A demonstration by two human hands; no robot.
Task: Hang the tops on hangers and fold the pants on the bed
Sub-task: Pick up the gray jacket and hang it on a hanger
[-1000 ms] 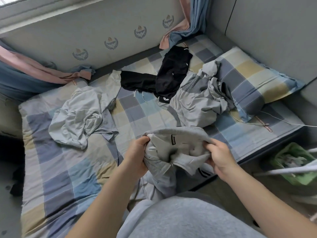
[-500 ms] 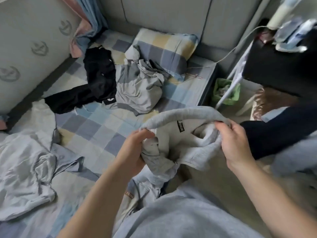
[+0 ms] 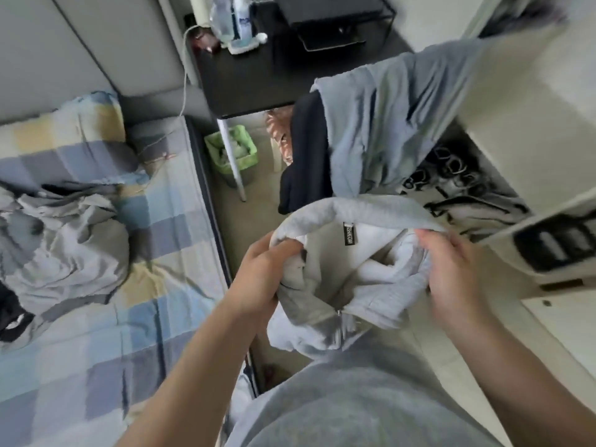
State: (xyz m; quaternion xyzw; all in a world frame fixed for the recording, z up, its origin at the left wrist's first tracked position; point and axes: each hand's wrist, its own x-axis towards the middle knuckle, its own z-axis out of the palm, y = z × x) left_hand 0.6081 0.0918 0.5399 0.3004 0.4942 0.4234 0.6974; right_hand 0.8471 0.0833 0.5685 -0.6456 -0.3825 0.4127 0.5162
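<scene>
I hold a light grey zip-up top [image 3: 338, 279] with a black neck label in front of my body, off the side of the bed. My left hand [image 3: 261, 275] grips its collar on the left and my right hand [image 3: 451, 272] grips the fabric on the right. On the checked bed [image 3: 167, 285] lies a crumpled grey garment [image 3: 64, 253], with a bit of a black garment [image 3: 9, 311] at the left edge. A pale blue-grey top [image 3: 387, 124] and a dark navy one [image 3: 306, 150] hang ahead of me. No hanger is plainly visible.
A checked pillow [image 3: 64, 137] lies at the head of the bed. A black desk [image 3: 274, 66] with bottles stands beyond, a green bin [image 3: 232, 150] beneath it. A white cabinet [image 3: 532, 124] with dark items on a shelf fills the right.
My view has swung right, away from the bed toward the desk and cabinet. Both hands still hold the grey top, now carried off the bed's side over the floor.
</scene>
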